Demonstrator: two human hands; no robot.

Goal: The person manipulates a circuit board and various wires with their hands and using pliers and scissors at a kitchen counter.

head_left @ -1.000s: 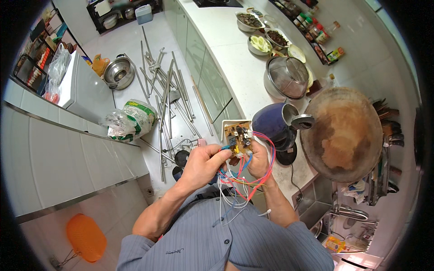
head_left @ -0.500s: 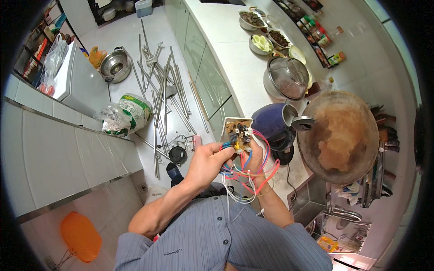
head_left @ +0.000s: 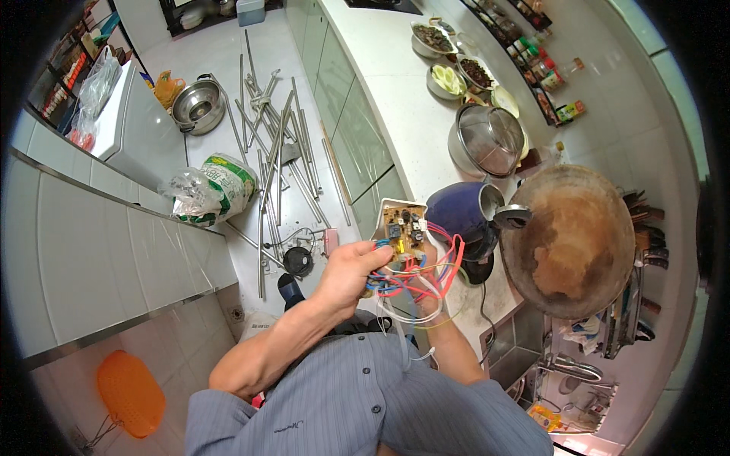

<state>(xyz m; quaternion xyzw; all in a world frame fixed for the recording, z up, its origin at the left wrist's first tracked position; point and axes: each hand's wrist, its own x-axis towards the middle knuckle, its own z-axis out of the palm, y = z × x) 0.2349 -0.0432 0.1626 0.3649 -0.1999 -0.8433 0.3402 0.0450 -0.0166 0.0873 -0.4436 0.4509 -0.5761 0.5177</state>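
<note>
The circuit board (head_left: 405, 229) was between the hands (head_left: 346, 273), left of the kettle (head_left: 455, 213), with wires (head_left: 403, 285) below it. On the table (head_left: 395, 99), a pot (head_left: 459, 150) stood behind the kettle, bowls (head_left: 441, 91) farther back. Pipes (head_left: 277, 148) lay on the floor (head_left: 213, 144), left of the table, beside a sack (head_left: 228, 182).

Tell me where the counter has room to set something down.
Bare: the white countertop strip bordered by the pale green cabinet doors, the black cooktop and the small round food bowls. Crowded: nearer you, around the round silver pot with mesh cover and the dark blue kettle.
</note>
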